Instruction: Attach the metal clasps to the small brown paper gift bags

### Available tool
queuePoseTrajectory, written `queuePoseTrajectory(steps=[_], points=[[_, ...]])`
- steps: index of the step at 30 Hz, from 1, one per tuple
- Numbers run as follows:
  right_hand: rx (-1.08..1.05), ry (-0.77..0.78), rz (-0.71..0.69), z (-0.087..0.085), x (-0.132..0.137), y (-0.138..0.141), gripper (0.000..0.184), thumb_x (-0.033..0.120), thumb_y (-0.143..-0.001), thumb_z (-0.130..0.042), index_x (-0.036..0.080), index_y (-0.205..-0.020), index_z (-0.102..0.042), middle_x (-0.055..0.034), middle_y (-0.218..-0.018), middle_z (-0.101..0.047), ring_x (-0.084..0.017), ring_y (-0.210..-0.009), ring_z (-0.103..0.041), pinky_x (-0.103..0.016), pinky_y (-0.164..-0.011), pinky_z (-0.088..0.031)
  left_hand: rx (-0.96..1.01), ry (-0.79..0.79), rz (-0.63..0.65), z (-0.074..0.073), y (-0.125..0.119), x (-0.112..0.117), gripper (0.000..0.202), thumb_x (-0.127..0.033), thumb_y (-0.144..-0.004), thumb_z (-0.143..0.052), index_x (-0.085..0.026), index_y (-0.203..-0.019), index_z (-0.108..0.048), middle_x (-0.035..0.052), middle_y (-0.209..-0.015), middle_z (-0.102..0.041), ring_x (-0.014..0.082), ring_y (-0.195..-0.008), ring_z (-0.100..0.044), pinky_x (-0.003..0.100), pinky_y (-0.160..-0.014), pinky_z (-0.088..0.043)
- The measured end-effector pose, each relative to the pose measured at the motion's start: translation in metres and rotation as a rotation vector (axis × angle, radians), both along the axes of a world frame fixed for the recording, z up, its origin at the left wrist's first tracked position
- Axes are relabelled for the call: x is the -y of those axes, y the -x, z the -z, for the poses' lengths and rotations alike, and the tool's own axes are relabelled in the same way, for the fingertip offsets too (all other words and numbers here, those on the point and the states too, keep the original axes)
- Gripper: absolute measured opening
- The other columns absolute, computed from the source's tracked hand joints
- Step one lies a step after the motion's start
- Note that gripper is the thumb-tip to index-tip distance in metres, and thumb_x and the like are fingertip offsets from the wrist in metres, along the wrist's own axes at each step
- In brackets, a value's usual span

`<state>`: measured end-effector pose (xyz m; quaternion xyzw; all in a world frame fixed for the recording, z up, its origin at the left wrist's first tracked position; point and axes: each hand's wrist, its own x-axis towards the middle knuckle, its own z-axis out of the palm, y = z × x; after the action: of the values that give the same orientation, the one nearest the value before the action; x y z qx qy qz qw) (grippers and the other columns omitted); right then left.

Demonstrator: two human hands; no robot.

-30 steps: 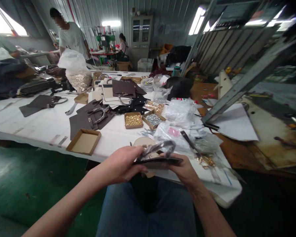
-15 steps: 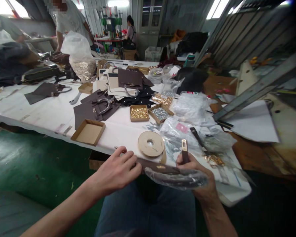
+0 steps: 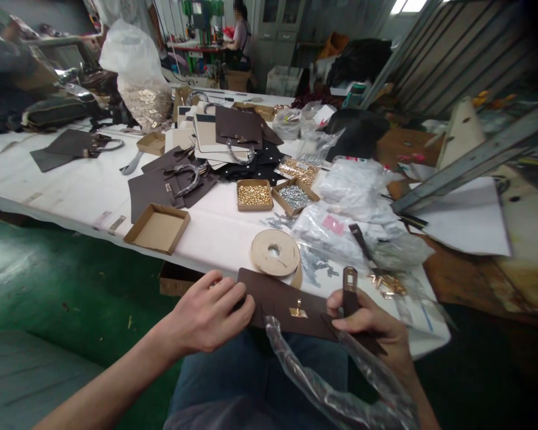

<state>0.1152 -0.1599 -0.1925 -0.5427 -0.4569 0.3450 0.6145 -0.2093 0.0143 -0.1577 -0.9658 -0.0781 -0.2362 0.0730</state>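
A dark brown handbag panel [image 3: 273, 298] spans the space between my hands at the table's front edge. It carries a gold turn-lock [image 3: 298, 312] and a handle wrapped in clear plastic [image 3: 314, 391] that hangs toward my lap. My left hand [image 3: 210, 310] is closed on the panel's left end, its fingertips partly hidden. With thumb and fingers, my right hand [image 3: 372, 322] pinches a brown strap [image 3: 350, 292] with a gold metal end plate, at the panel's right end. Just beyond the panel lies a roll of beige tape [image 3: 275, 252].
An open cardboard tray [image 3: 158, 230] sits left, with boxes of gold rivets [image 3: 254, 195] and silver parts [image 3: 295, 198] further back. More bag panels [image 3: 161, 185] are piled behind. Plastic bags [image 3: 349, 191] and gold hardware [image 3: 388, 285] lie right. A metal post [image 3: 466, 155] slants across the right.
The panel has tipped so its face and lock show more. Its plastic-wrapped handle has swung down toward my lap. My right hand and the strap have shifted slightly right.
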Motion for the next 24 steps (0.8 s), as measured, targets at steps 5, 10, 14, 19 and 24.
queuePoseTrajectory(steps=[5, 10, 14, 19, 24], points=[[0.028, 0.084, -0.115, 0.007, 0.003, -0.017, 0.021, 0.043, -0.080, -0.106, 0.032, -0.076, -0.089, -0.0110, -0.106, -0.079, -0.030, -0.089, -0.077, -0.042, -0.074, -0.069, -0.027, 0.078, 0.028, 0.010, 0.004, 0.002, 0.020, -0.019, -0.111, -0.063, -0.019, -0.129, -0.072, 0.0138, -0.120, -0.083, 0.0261, -0.095, -0.074, 0.046, -0.085, -0.055], [0.031, 0.218, 0.044, 0.023, -0.003, -0.037, 0.041, 0.040, -0.069, -0.112, 0.029, -0.098, -0.085, -0.0110, -0.118, -0.083, -0.033, -0.099, -0.080, -0.043, -0.082, -0.071, 0.064, 0.723, -0.119, 0.012, -0.005, 0.000, 0.033, -0.035, -0.107, -0.079, -0.024, -0.137, -0.067, 0.0081, -0.110, -0.083, 0.0238, -0.089, -0.075, 0.039, -0.081, -0.056], [0.081, 0.246, 0.204, 0.021, -0.045, -0.040, 0.073, 0.055, -0.079, -0.104, 0.029, -0.142, -0.076, -0.0134, -0.135, -0.081, -0.037, -0.115, -0.079, -0.045, -0.094, -0.069, 0.170, 1.372, -0.239, 0.008, -0.033, -0.035, 0.038, -0.046, -0.100, -0.085, -0.023, -0.127, -0.070, 0.0082, -0.113, -0.083, 0.0273, -0.100, -0.078, 0.034, -0.082, -0.058], [0.241, 0.271, 0.260, 0.035, -0.108, -0.034, 0.063, 0.065, -0.092, -0.088, 0.025, -0.139, -0.076, -0.0130, -0.129, -0.083, -0.034, -0.108, -0.079, -0.047, -0.095, -0.067, 0.160, 1.489, -0.350, 0.037, -0.058, -0.093, 0.040, -0.053, -0.092, -0.087, -0.018, -0.104, -0.071, 0.0091, -0.094, -0.078, 0.0250, -0.085, -0.071, 0.030, -0.067, -0.047], [0.489, 0.266, 0.351, 0.078, -0.135, -0.036, 0.050, 0.062, -0.092, -0.082, 0.020, -0.120, -0.082, -0.0151, -0.120, -0.083, -0.034, -0.107, -0.077, -0.050, -0.100, -0.062, 0.097, 1.576, -0.387, 0.068, -0.062, -0.108, 0.051, -0.070, -0.096, -0.077, -0.019, -0.098, -0.069, 0.0034, -0.076, -0.068, 0.0195, -0.064, -0.060, 0.031, -0.060, -0.041]])
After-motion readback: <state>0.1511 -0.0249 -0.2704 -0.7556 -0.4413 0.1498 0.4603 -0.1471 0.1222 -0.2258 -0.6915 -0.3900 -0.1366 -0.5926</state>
